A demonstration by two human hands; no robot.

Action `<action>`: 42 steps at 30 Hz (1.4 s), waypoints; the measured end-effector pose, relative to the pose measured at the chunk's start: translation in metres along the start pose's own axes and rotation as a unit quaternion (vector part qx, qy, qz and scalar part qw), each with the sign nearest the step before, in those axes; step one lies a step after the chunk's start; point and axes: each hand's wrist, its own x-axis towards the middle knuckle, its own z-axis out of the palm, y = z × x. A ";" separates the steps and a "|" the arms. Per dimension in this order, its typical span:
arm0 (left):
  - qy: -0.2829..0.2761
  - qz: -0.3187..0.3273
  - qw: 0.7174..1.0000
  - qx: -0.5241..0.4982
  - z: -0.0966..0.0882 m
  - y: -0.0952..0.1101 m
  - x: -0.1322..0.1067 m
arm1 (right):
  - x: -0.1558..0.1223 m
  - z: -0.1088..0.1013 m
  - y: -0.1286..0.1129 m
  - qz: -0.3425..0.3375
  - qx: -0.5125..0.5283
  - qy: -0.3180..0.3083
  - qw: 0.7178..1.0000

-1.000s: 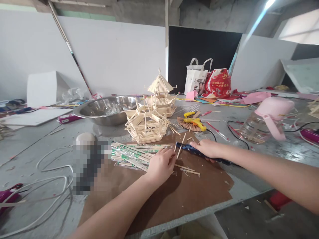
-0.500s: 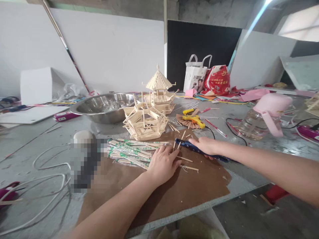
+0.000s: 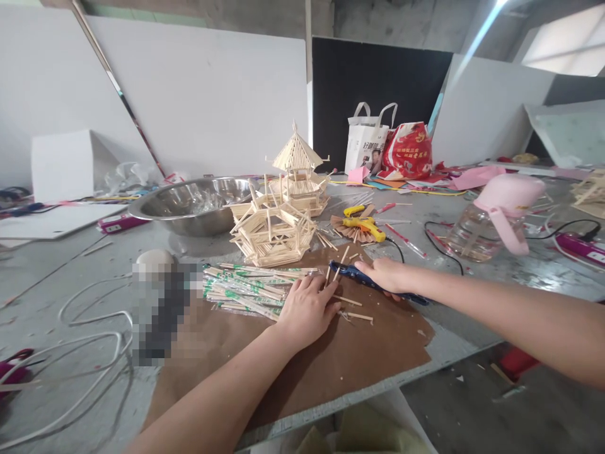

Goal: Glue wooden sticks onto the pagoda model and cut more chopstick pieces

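My left hand [image 3: 307, 309] rests low over the brown sheet [image 3: 373, 359], fingers closed around a thin wooden chopstick [image 3: 343, 258] that slants up past the fingertips. Wrapped in my right hand [image 3: 382, 275] is a blue plier-like tool [image 3: 350, 271], its jaws at that stick. Left of my left hand lies a pile of chopsticks in clear, green-printed wrappers [image 3: 248, 291]. Several loose stick pieces [image 3: 360, 316] lie to its right. Just behind stands an open stick-built frame [image 3: 271, 243], with a roofed stick pagoda [image 3: 297, 157] farther back.
A steel basin [image 3: 184, 221] stands behind left. Beyond my right hand are a yellow glue gun [image 3: 366, 227] and its cord. A pink-lidded jug [image 3: 486, 221] is at the right. White cable [image 3: 123, 315] loops at the left. The table's front edge [image 3: 340, 403] runs close by.
The whole view has shifted slightly, so things appear a little farther left. Both hands keep the same grip on the chopstick and the blue tool.
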 end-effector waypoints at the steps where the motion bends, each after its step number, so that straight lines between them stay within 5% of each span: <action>1: 0.000 0.000 1.000 0.001 0.000 0.000 0.000 | 0.000 0.000 0.000 0.001 -0.002 0.001 1.000; 30: 0.001 0.006 1.000 0.005 0.000 0.000 0.002 | -0.005 0.001 -0.003 0.008 -0.014 0.049 0.999; 42: 0.002 0.008 1.000 0.002 -0.001 0.001 0.002 | -0.008 -0.003 -0.004 0.006 -0.001 0.012 1.000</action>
